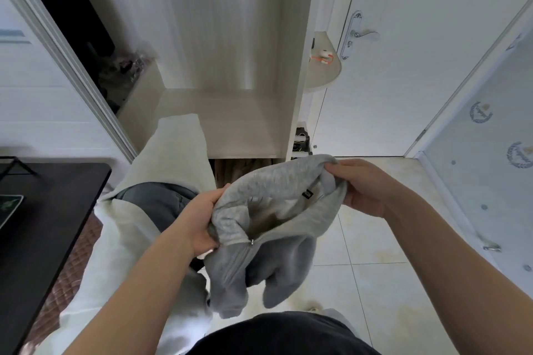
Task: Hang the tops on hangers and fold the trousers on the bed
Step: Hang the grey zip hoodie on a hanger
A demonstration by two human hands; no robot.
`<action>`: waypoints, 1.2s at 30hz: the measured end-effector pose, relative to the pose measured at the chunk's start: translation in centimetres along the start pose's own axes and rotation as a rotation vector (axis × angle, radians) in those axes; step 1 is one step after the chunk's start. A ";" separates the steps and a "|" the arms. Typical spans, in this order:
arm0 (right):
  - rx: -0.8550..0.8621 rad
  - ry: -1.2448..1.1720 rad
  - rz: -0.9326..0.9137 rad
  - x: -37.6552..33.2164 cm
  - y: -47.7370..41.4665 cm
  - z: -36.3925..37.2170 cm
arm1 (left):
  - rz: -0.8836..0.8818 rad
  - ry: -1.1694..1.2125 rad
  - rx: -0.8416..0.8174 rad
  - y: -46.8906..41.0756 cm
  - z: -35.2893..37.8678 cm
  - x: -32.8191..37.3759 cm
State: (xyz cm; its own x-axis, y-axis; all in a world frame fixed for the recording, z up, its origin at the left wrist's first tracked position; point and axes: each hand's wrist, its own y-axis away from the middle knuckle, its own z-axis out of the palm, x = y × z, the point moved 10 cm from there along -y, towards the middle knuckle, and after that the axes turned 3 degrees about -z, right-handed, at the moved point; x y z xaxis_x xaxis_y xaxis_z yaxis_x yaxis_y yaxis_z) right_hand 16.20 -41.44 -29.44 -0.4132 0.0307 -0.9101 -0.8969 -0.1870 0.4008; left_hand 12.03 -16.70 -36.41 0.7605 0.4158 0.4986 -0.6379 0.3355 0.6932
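A light grey zip-up top (274,204) hangs in the air in front of me, its collar spread open and its body and sleeves drooping below. My left hand (199,219) grips the left side of the collar near the zip. My right hand (363,187) pinches the right side of the collar. A dark grey garment (155,202) lies on the white bed cover (127,239) just left of my left hand. No hanger is visible.
An open white wardrobe (230,112) with a bare shelf stands straight ahead. A white door (403,66) with a metal handle is at the right. A black desk (43,210) is at the left. Pale floor tiles (375,282) lie below right.
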 end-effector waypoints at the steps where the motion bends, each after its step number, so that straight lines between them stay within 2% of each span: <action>1: -0.032 0.013 0.019 -0.4 0.0 1.0 | -0.006 -0.014 0.004 0.0 -0.2 -0.3; 6: -0.097 -0.046 0.104 -1.2 -0.3 3.1 | 0.039 -0.196 -0.008 0.8 0.4 -0.8; 11: -0.180 -0.196 0.207 -0.5 0.2 5.0 | 0.278 -0.705 0.201 0.8 0.7 0.5; 13: -0.176 -0.214 0.223 -0.3 0.3 5.0 | 0.355 -0.770 0.241 0.4 1.2 0.7; 16: -0.141 -0.237 0.210 -0.3 0.0 3.9 | 0.384 -0.525 0.166 -0.4 1.6 1.0; 20: -0.114 -0.257 0.166 -0.6 0.3 2.1 | 0.170 -0.153 -0.032 -1.1 2.3 -1.0; 23: -0.019 -0.238 0.144 -0.2 0.2 0.4 | 0.013 -0.052 -0.146 -0.8 3.4 -2.9; 25: -0.003 -0.245 0.157 0.6 -0.1 -0.1 | -0.051 -0.050 -0.127 -0.6 3.3 -3.8; 27: -0.026 -0.247 0.154 0.8 -0.1 0.7 | -0.006 -0.210 -0.011 -1.3 1.9 -3.5; 30: -0.048 -0.293 0.180 1.3 -0.4 2.2 | 0.242 -0.552 0.193 -1.3 1.3 -0.5; 32: -0.066 -0.306 0.217 1.8 -0.7 3.1 | 0.365 -0.720 0.202 -0.8 1.9 0.9; 34: -0.090 -0.334 0.223 1.6 -1.1 3.9 | 0.501 -1.134 0.157 -0.1 3.6 1.3; 35: -0.101 -0.341 0.216 1.3 -1.3 4.2 | 0.542 -1.264 0.183 0.1 3.8 1.4; 36: -0.111 -0.342 0.199 1.1 -1.5 4.3 | 0.589 -1.271 0.232 0.4 3.6 2.0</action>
State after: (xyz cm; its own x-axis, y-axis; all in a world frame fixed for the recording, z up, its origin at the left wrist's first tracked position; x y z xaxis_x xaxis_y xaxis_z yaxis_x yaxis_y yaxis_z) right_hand 16.44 -36.89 -30.63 -0.6223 0.3046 -0.7211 -0.7794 -0.3264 0.5347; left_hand 13.73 -18.75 -33.26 0.0636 -0.6286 0.7751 -0.9551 0.1870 0.2299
